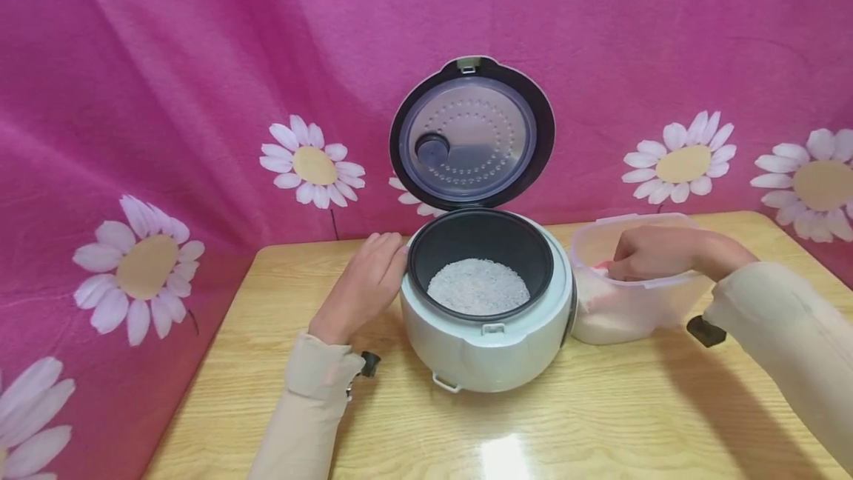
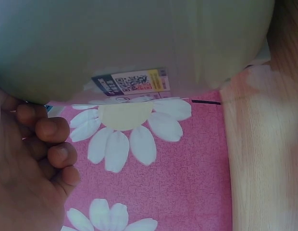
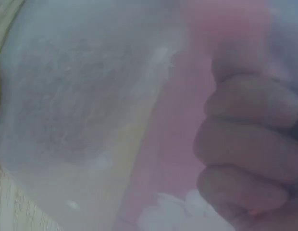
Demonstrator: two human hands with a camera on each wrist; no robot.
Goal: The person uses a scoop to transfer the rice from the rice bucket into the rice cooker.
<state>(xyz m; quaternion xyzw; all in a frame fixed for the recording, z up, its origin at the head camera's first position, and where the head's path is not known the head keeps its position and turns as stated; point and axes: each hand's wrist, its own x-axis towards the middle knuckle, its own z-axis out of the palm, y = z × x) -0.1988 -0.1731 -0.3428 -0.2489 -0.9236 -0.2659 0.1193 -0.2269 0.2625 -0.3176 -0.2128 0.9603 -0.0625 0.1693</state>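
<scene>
A white rice cooker [image 1: 483, 361] stands with its lid [image 1: 473, 124] raised, and white rice [image 1: 478, 286] lies in its dark inner pot [image 1: 440, 239]. My left hand [image 1: 363, 276] rests against the cooker's left rim, its fingers loosely bent beside the wall in the left wrist view. Inside a translucent plastic container [image 1: 666, 310] of white grains, my right hand [image 1: 656, 252] curls its fingers around a pink-red item [image 1: 603, 266]. Most of that item is hidden by the hand, so its kind is unclear. Through the cloudy wall, the right wrist view shows curled fingers [image 3: 250, 144].
The container stands close to the cooker's right side on a wooden table [image 1: 426, 435]. A pink cloth [image 1: 200, 58] with white daisies hangs behind and to the left. Small black wrist devices [image 1: 706, 331] hang under both sleeves. A printed label [image 2: 130, 83] is on the cooker's side.
</scene>
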